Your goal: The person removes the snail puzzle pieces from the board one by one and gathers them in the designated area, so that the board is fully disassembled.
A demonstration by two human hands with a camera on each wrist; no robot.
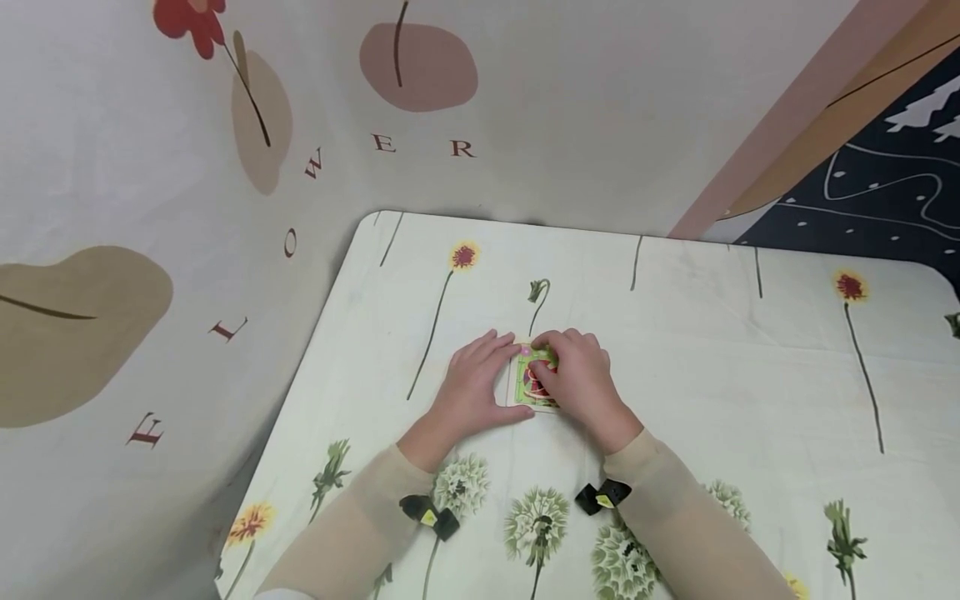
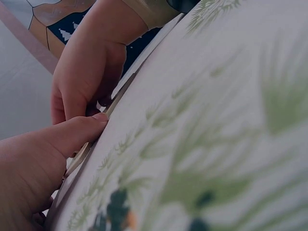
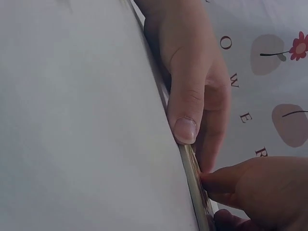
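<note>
A small square puzzle board (image 1: 519, 392) with a pale rim, a green ground and a red picture lies flat on the table. My left hand (image 1: 471, 387) holds it from the left, thumb along the near edge and fingers at the far edge. The thumb (image 3: 186, 127) shows against the board's thin layered side (image 3: 192, 183) in the right wrist view. My right hand (image 1: 581, 375) covers the board's right part. Its thumb and bent fingers pinch at a puzzle piece on the picture, mostly hidden beneath them.
A white tablecloth (image 1: 712, 358) printed with flowers and dandelions covers the table. A fabric wall (image 1: 570, 125) with letters and leaf shapes stands behind and at the left. Dark patterned fabric (image 1: 885, 183) hangs at the back right.
</note>
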